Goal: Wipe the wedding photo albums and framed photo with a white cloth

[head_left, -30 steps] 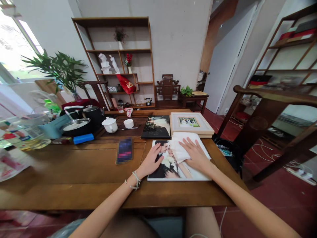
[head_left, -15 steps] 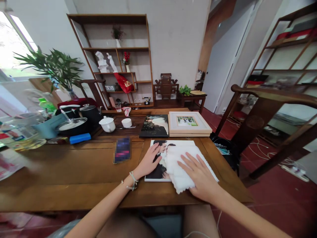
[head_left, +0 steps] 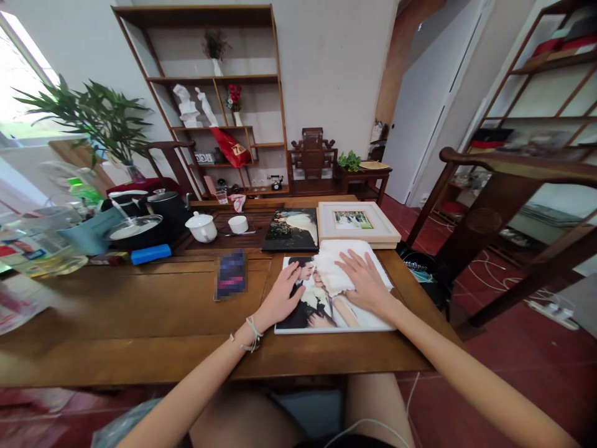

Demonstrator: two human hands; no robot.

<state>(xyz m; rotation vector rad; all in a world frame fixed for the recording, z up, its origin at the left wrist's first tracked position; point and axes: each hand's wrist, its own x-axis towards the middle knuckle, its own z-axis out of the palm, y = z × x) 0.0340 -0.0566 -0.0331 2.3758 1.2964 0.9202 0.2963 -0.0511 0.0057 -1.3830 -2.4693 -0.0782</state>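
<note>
A large photo print (head_left: 326,311) of a couple lies flat on the wooden table (head_left: 140,323) in front of me. My left hand (head_left: 281,297) rests flat on its left edge, fingers spread, holding it still. My right hand (head_left: 366,283) presses flat on a white cloth (head_left: 333,267) bunched over the upper middle of the print. Just beyond it lie a dark photo print (head_left: 293,229) and a white framed photo (head_left: 357,223).
A phone (head_left: 230,282) lies left of the print. A tea tray holds a white teapot (head_left: 202,227), a cup (head_left: 238,224), a dark pot (head_left: 133,230) and a kettle (head_left: 165,205). A wooden chair (head_left: 508,211) stands at right, shelves (head_left: 214,99) behind.
My right hand pulled the cloth down to the print's near edge, then pushed it back up to the upper middle. My left hand stayed on the left edge.
</note>
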